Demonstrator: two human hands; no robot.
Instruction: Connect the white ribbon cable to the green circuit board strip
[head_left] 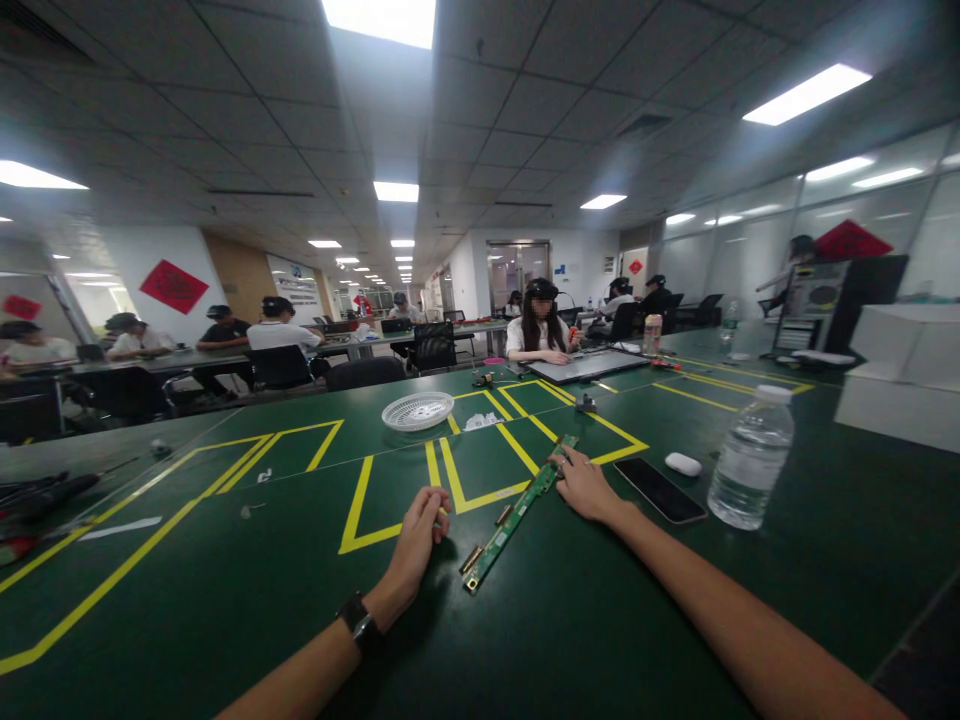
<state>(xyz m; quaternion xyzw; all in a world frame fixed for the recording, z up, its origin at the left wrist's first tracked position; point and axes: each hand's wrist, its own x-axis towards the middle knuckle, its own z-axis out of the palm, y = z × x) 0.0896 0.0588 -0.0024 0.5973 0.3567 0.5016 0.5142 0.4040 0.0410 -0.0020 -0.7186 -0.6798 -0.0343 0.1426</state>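
A long, narrow green circuit board [504,530] lies diagonally on the green tabletop, with gold-coloured connectors along its left edge. The fingers of my right hand [586,482] are closed on its far end, partly hiding that corner. My left hand [421,530], with a dark watch on the wrist, hovers or rests to the left of the board, apart from it. Its fingers are curled together, and what they hold, if anything, cannot be made out.
A black phone [660,490], a white earbud case [683,464] and a water bottle [751,460] stand right. A white plastic basket [417,411] sits ahead, with yellow tape [360,505] marking the table. Tools [45,500] lie left. Across the table a person [538,330] works at a flat panel [585,366].
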